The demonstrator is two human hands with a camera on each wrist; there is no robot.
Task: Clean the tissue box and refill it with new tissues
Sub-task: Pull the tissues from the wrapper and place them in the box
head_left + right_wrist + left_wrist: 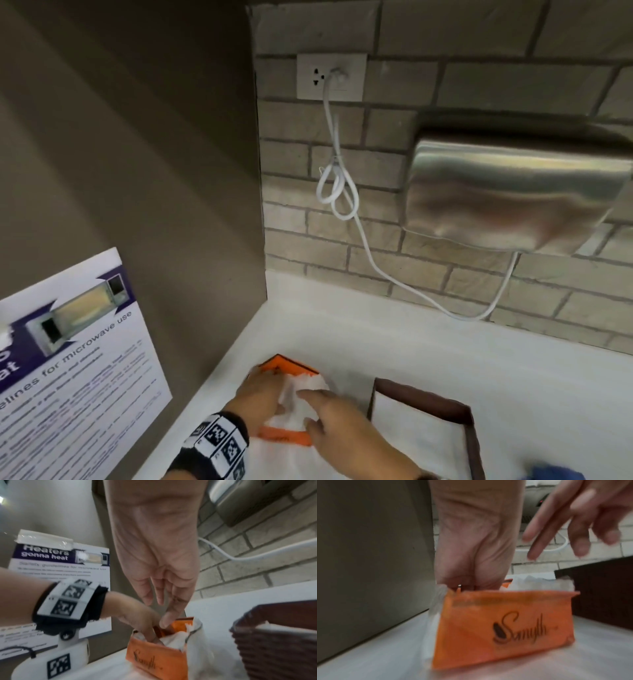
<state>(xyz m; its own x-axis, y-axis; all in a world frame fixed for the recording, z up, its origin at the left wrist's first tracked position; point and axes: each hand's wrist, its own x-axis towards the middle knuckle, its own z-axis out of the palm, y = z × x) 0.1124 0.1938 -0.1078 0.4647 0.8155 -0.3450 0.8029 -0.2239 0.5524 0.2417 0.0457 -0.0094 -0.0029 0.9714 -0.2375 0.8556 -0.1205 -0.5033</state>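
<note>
- The left hand (137,618) reaches into the torn top of the orange tissue pack (503,627), fingers curled down among the white tissues (175,638); I judge it pinches them, though the fingertips are hidden.
- The right hand (346,431) hovers just above the same opening, fingers spread and straight, holding nothing.
- The brown tissue box (469,431) lies just right of the grip, open side up, its long axis running away from the person.
- The pack stands upright, mouth upward, roughly parallel to the box.
- The right hand is nearer the box.

The wall poster (58,566) reads "Heaters gonna heat"; the orange tissue pack (503,627) bears a script logo
</note>
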